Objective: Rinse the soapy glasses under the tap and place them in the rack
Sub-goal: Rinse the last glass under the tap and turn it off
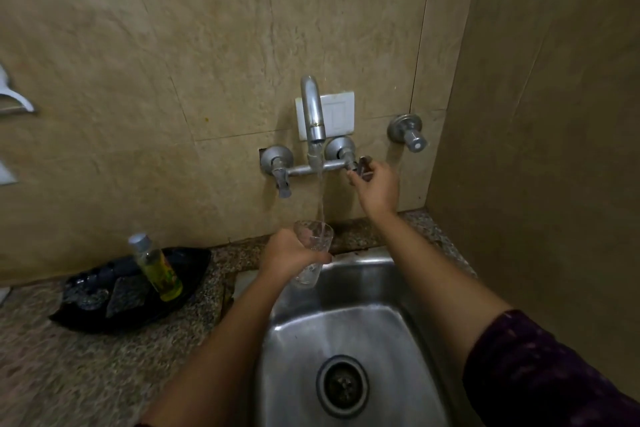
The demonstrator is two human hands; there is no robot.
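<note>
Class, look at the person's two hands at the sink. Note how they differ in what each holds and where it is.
The left hand grips the glass under the running water, while the right hand holds the tap handle. The left hand is low, over the sink's back edge; the right hand is higher, by the wall. Both have fingers curled round something.

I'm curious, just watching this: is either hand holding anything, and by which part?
The left hand grips a glass around its middle, mouth up under the running water. The right hand pinches the end of the right tap handle.
</note>
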